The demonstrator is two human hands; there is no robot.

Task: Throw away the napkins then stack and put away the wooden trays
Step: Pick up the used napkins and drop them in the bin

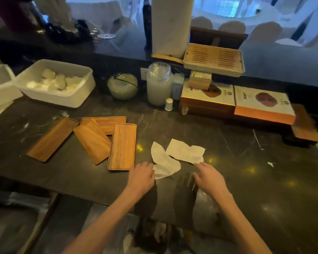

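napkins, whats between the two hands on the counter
In the head view, the near napkin lies beside the left hand; from there to the right hand only bare dark counter shows. The far napkin ends at the right hand's fingertips.

Both forearms bare, no sleeves, rings or watch visible.
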